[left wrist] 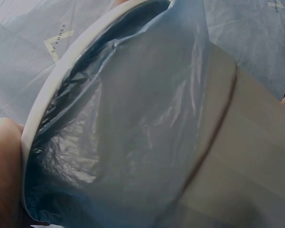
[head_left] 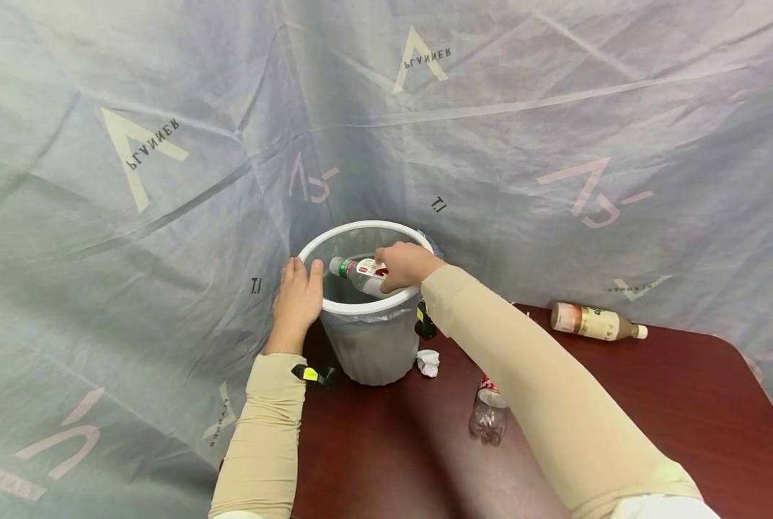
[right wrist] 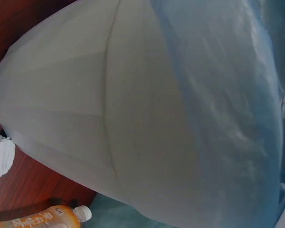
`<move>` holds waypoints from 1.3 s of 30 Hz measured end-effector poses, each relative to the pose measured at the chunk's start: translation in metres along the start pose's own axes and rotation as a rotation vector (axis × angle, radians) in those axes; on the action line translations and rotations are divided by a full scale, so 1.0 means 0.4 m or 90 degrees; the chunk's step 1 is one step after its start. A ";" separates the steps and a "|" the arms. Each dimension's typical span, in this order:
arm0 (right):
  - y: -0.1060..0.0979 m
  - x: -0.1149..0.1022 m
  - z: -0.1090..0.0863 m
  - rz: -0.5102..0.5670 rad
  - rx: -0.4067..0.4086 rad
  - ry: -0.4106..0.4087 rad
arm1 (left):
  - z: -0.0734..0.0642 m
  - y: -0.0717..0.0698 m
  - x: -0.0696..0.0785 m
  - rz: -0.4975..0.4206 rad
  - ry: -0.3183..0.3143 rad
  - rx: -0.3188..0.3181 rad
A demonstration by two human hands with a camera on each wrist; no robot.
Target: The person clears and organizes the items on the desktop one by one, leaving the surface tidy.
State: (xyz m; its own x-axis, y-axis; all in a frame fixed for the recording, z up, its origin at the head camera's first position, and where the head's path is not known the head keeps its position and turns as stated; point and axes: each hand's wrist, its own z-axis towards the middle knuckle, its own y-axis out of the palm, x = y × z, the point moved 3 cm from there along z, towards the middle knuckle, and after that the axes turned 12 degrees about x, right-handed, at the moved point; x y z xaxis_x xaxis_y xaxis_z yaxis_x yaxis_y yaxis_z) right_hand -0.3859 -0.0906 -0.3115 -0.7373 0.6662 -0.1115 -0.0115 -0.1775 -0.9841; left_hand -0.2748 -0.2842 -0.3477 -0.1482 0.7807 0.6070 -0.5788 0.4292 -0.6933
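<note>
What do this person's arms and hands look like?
The left hand and right hand are gloveless. Beige sleeves cover both forearms, wrinkled on the left, with white fabric past them at the head view's lower edge. Each wrist bears a small black device with a yellow label.

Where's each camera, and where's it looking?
Head: on the head, looking forward and down at a round grey bin; left hand, right hand and beige sleeves show.
Left wrist: on that wrist, looking at the bin's white rim and bluish plastic liner; bare skin shows at left.
Right wrist: on that wrist, facing the bin's side; no hand clearly shows.
Head and right wrist share a crumpled white wad.
</note>
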 end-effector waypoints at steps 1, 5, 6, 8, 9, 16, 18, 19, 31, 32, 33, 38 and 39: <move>0.000 0.000 0.000 -0.002 -0.002 -0.002 | 0.000 0.000 0.000 -0.001 0.000 0.001; -0.007 -0.002 0.004 -0.023 0.005 -0.014 | -0.001 0.002 0.001 -0.004 0.001 0.006; -0.009 -0.003 0.005 -0.028 0.010 -0.016 | -0.001 0.002 0.001 -0.003 0.002 0.007; -0.012 -0.005 0.009 -0.038 0.019 -0.023 | -0.002 0.002 0.001 -0.004 0.001 0.007; -0.011 -0.006 0.011 -0.044 0.021 -0.027 | -0.003 0.002 0.002 -0.007 0.001 0.007; 0.010 -0.015 0.010 -0.072 -0.006 -0.033 | -0.008 0.002 0.008 -0.009 -0.002 -0.002; 0.012 -0.017 0.006 -0.073 -0.006 -0.029 | -0.007 0.002 0.009 -0.012 -0.002 0.000; 0.013 -0.017 0.005 -0.072 -0.004 -0.024 | -0.007 0.002 0.010 -0.015 -0.003 0.000; -0.010 0.001 0.012 -0.045 0.106 -0.050 | -0.006 0.002 0.003 -0.015 -0.007 -0.001; -0.020 0.004 0.009 -0.036 0.125 -0.050 | -0.007 0.003 0.003 -0.016 -0.007 -0.002; -0.029 0.010 0.005 -0.027 0.146 -0.050 | -0.007 0.003 0.003 -0.017 -0.007 -0.002; -0.085 0.049 -0.025 0.020 0.242 -0.030 | -0.009 0.003 0.004 -0.016 -0.007 -0.003; -0.095 0.060 -0.032 0.029 0.259 -0.022 | -0.010 0.002 0.004 -0.015 -0.007 -0.004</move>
State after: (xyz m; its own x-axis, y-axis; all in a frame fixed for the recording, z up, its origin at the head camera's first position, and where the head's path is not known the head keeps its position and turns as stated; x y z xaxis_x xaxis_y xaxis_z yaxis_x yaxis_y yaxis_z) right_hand -0.3946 -0.0586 -0.2785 -0.7650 0.6282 -0.1417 -0.2402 -0.4825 -0.8423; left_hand -0.2725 -0.2807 -0.3488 -0.1438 0.7653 0.6274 -0.5769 0.4502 -0.6815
